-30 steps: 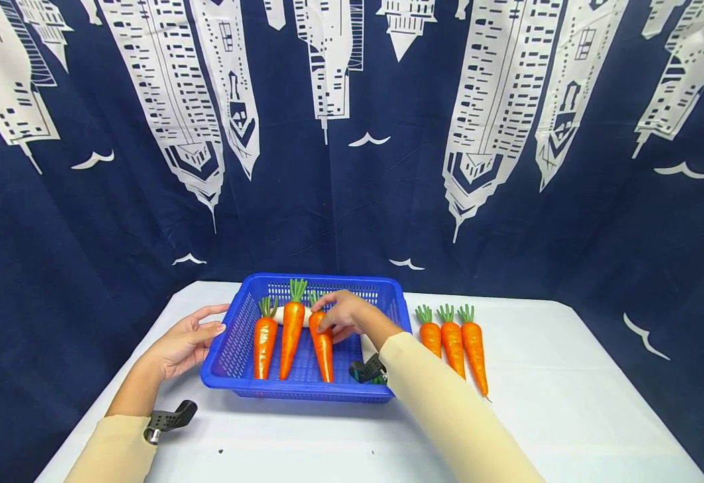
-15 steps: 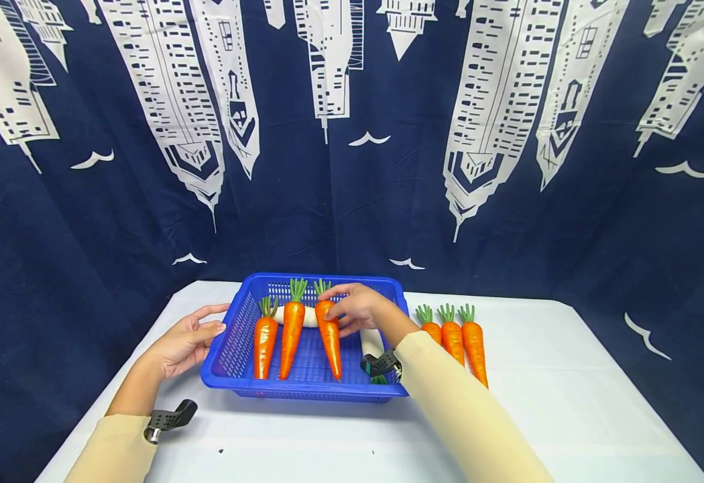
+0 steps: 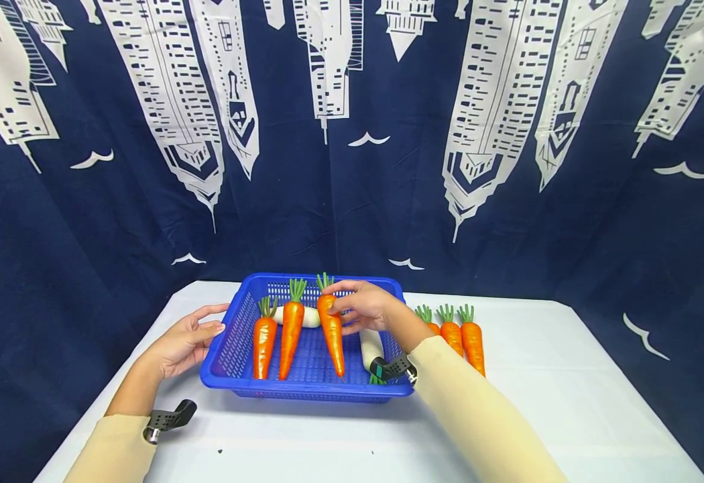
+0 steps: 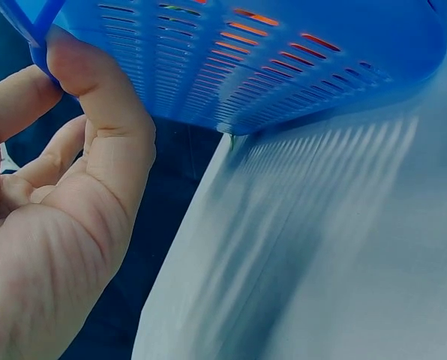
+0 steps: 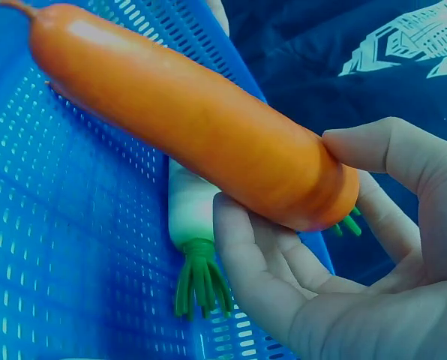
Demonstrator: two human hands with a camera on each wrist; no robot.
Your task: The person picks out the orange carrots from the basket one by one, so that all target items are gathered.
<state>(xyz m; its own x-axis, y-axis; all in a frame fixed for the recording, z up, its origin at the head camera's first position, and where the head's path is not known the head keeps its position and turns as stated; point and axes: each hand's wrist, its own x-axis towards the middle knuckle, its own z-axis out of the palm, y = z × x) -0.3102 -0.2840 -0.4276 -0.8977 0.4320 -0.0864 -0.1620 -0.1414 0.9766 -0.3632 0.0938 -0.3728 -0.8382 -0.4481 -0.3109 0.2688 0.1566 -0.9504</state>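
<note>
My right hand point(image 3: 369, 308) pinches an orange carrot point(image 3: 332, 332) near its leafy top, thumb on one side and fingers on the other. The carrot point(image 5: 193, 120) is tilted over the blue plastic basket point(image 3: 304, 386), its tip toward the near rim. My left hand point(image 3: 186, 342) holds the basket's left rim between thumb and fingers, as the left wrist view shows. Inside the basket, two other carrots lie on the left, a shorter one point(image 3: 264, 345) and a longer one point(image 3: 292, 339). A white radish point(image 3: 310, 317) lies along the back wall, and another radish point(image 3: 371, 347) on the right.
On the white table point(image 3: 569, 402), three carrots point(image 3: 474, 345) lie side by side to the right of the basket, partly covered by my right sleeve point(image 3: 479, 409). A dark blue cloth point(image 3: 358, 208) with white building prints hangs behind the table.
The right hand has drawn its carrot up and to the right, away from the other two, uncovering more of the radish on the right. The left hand and basket stay in place.
</note>
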